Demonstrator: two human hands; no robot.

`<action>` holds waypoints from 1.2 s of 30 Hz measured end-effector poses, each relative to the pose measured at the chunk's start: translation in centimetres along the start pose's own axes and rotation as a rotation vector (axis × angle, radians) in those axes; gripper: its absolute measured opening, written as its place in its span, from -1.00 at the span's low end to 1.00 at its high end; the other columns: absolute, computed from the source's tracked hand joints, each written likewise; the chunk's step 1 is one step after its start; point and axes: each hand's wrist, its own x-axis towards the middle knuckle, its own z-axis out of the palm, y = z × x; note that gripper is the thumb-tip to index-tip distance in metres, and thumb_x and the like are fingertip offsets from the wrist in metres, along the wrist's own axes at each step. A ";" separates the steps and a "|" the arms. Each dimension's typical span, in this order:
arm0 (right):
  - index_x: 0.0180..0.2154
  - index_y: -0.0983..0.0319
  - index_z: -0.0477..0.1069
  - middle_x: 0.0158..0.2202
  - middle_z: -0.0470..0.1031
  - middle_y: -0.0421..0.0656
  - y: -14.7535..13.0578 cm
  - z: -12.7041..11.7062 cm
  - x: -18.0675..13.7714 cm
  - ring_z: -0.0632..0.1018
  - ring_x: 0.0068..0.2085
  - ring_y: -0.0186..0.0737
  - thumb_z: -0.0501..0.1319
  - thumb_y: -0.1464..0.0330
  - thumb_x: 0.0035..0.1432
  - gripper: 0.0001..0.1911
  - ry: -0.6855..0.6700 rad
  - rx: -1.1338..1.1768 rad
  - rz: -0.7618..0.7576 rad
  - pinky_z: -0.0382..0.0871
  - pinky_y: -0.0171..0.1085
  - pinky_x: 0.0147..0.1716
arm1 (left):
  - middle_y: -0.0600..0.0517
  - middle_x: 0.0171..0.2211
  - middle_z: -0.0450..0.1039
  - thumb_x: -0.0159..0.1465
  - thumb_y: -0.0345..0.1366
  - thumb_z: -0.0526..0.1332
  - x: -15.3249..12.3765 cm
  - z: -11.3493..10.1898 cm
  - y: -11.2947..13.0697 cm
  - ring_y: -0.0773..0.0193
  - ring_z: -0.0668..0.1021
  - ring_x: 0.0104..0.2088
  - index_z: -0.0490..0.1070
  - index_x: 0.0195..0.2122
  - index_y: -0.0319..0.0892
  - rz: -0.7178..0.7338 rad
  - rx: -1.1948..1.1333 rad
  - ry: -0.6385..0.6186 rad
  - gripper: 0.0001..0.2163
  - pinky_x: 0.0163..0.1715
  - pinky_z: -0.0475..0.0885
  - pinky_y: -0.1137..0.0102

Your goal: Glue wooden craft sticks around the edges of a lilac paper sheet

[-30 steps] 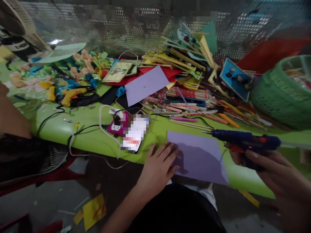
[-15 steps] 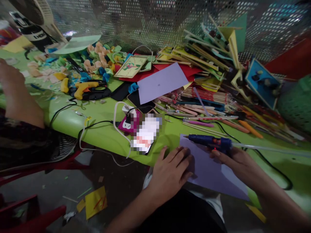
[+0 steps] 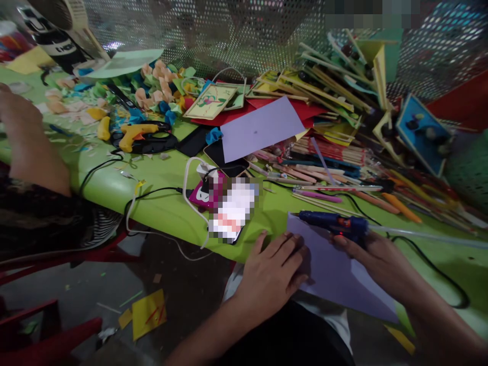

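In my right hand (image 3: 375, 259) is a dark blue hot glue gun (image 3: 335, 223), its small red light lit. A clear glue stick (image 3: 427, 238) sticks out of its back end. The nozzle points left, over the upper left corner of a purple sheet of paper (image 3: 335, 274); I cannot tell whether it touches. Spread flat, my left hand (image 3: 276, 264) rests on the sheet's left edge, fingers apart. Left of it lies a phone (image 3: 232, 211) with a lit screen, beside a magenta power adapter (image 3: 206, 193) with plugs in it.
Behind are another purple sheet (image 3: 263, 129), a yellow-handled glue gun (image 3: 137, 134), crumpled paper pieces (image 3: 156, 84), pencils and sticks (image 3: 305, 173), and stacked cards (image 3: 312, 86). Cords cross the green table (image 3: 160, 173). Another person's arm (image 3: 30, 137) is at the left.
The whole view has shifted slightly, so things appear a little further right. My hands and the glue gun keep nearly the same place over the purple sheet.
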 end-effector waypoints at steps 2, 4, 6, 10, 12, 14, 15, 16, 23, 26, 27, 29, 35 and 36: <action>-0.34 0.10 0.69 -0.38 0.71 -0.12 -0.1 0.0 0.0 0.65 -0.35 0.14 0.22 -0.25 0.05 -0.40 -0.004 -0.013 -0.002 0.59 0.00 -0.25 | -0.01 0.39 0.37 0.56 -0.07 0.07 0.0 0.0 0.0 0.15 0.38 0.39 0.36 0.33 -0.07 -0.004 0.006 -0.001 -0.60 0.45 0.16 -0.01; -0.33 0.09 0.69 -0.40 0.71 -0.13 -0.2 -0.1 0.1 0.64 -0.36 0.12 0.21 -0.25 0.07 -0.40 -0.017 -0.021 -0.006 0.59 -0.01 -0.24 | 0.01 0.39 0.36 0.56 -0.07 0.06 -0.1 0.0 0.0 0.16 0.37 0.40 0.37 0.32 -0.06 -0.007 0.012 -0.004 -0.61 0.45 0.15 -0.01; -0.33 0.09 0.68 -0.41 0.70 -0.14 -0.2 0.0 0.2 0.64 -0.38 0.11 0.21 -0.24 0.09 -0.41 -0.022 -0.031 -0.010 0.59 -0.01 -0.24 | 0.02 0.39 0.37 0.56 -0.06 0.06 -0.1 -0.1 0.0 0.17 0.37 0.40 0.37 0.31 -0.07 -0.003 0.016 -0.004 -0.61 0.46 0.15 0.00; -0.35 0.08 0.67 -0.47 0.67 -0.14 -0.1 0.0 0.3 0.60 -0.44 0.10 0.18 -0.28 0.07 -0.38 0.018 -0.065 -0.022 0.57 -0.01 -0.30 | 0.03 0.39 0.37 0.56 -0.06 0.07 -0.1 -0.1 0.0 0.16 0.37 0.40 0.36 0.32 -0.04 -0.006 0.023 -0.015 -0.60 0.44 0.19 -0.01; -0.36 0.08 0.66 -0.49 0.65 -0.15 0.0 0.0 0.3 0.58 -0.47 0.08 0.18 -0.27 0.07 -0.39 0.017 -0.081 -0.022 0.56 -0.02 -0.33 | 0.05 0.39 0.36 0.56 -0.06 0.05 -0.1 0.0 0.0 0.16 0.36 0.41 0.35 0.33 -0.03 -0.015 0.020 -0.020 -0.61 0.44 0.19 -0.02; -0.37 0.08 0.65 -0.49 0.65 -0.14 -0.1 0.0 0.2 0.58 -0.47 0.08 0.18 -0.27 0.07 -0.40 0.011 -0.091 -0.018 0.56 -0.02 -0.34 | 0.04 0.40 0.35 0.57 -0.06 0.05 -0.1 0.0 0.0 0.17 0.36 0.41 0.36 0.32 -0.05 -0.015 0.011 -0.019 -0.61 0.45 0.17 -0.02; -0.37 0.08 0.65 -0.49 0.66 -0.14 -0.1 -0.1 0.2 0.58 -0.47 0.08 0.17 -0.27 0.06 -0.39 0.011 -0.093 -0.015 0.56 -0.02 -0.33 | 0.03 0.40 0.35 0.57 -0.06 0.05 -0.1 0.0 0.0 0.17 0.36 0.40 0.37 0.32 -0.06 -0.012 0.007 -0.014 -0.61 0.45 0.16 -0.01; -0.37 0.09 0.65 -0.47 0.67 -0.13 -0.1 -0.1 0.3 0.59 -0.45 0.09 0.17 -0.27 0.06 -0.39 0.011 -0.093 -0.013 0.57 -0.02 -0.32 | 0.03 0.40 0.35 0.57 -0.06 0.05 -0.1 0.1 0.0 0.17 0.36 0.40 0.37 0.32 -0.06 -0.010 0.003 -0.011 -0.61 0.46 0.15 -0.01; -0.29 0.11 0.69 -0.38 0.70 -0.10 0.1 0.0 0.3 0.65 -0.34 0.14 0.20 -0.24 0.07 -0.39 0.002 -0.085 0.002 0.57 -0.01 -0.25 | 0.01 0.39 0.37 0.57 -0.06 0.04 -0.1 0.0 0.1 0.15 0.38 0.39 0.39 0.31 -0.07 -0.009 0.009 -0.009 -0.61 0.45 0.17 0.00; -0.31 0.11 0.68 -0.44 0.68 -0.12 0.2 -0.1 0.3 0.63 -0.38 0.11 0.20 -0.24 0.08 -0.40 -0.004 -0.078 0.002 0.57 -0.01 -0.25 | -0.01 0.39 0.36 0.57 -0.07 0.04 -0.1 -0.1 0.1 0.13 0.38 0.39 0.39 0.31 -0.07 -0.014 0.010 -0.020 -0.61 0.44 0.17 -0.01; -0.31 0.11 0.68 -0.44 0.67 -0.13 0.2 -0.1 0.3 0.62 -0.39 0.11 0.20 -0.24 0.08 -0.40 -0.002 -0.072 -0.002 0.58 -0.01 -0.24 | -0.02 0.39 0.36 0.57 -0.07 0.04 -0.1 -0.1 0.0 0.13 0.38 0.39 0.39 0.31 -0.07 -0.013 0.010 -0.021 -0.61 0.44 0.17 -0.01; -0.31 0.12 0.68 -0.43 0.68 -0.13 0.0 0.0 0.4 0.63 -0.38 0.11 0.20 -0.23 0.09 -0.41 -0.003 -0.065 -0.006 0.58 -0.01 -0.21 | -0.01 0.39 0.37 0.57 -0.07 0.05 -0.1 -0.1 0.0 0.14 0.38 0.39 0.38 0.31 -0.07 -0.008 0.009 -0.014 -0.61 0.44 0.16 -0.01; -0.27 0.14 0.68 -0.32 0.73 -0.08 -0.6 -0.1 0.3 0.67 -0.28 0.19 0.16 -0.25 0.10 -0.36 -0.031 -0.080 -0.004 0.59 0.02 -0.20 | 0.01 0.39 0.37 0.57 -0.07 0.04 -0.1 0.1 0.0 0.16 0.37 0.39 0.38 0.31 -0.06 0.000 0.018 -0.001 -0.61 0.44 0.16 0.00; -0.27 0.14 0.68 -0.33 0.73 -0.08 -0.5 -0.2 0.3 0.68 -0.28 0.20 0.16 -0.25 0.09 -0.36 -0.025 -0.092 -0.005 0.60 0.02 -0.21 | 0.01 0.39 0.37 0.57 -0.07 0.03 -0.1 0.1 -0.1 0.16 0.37 0.40 0.39 0.30 -0.07 0.006 0.022 0.004 -0.61 0.44 0.16 0.00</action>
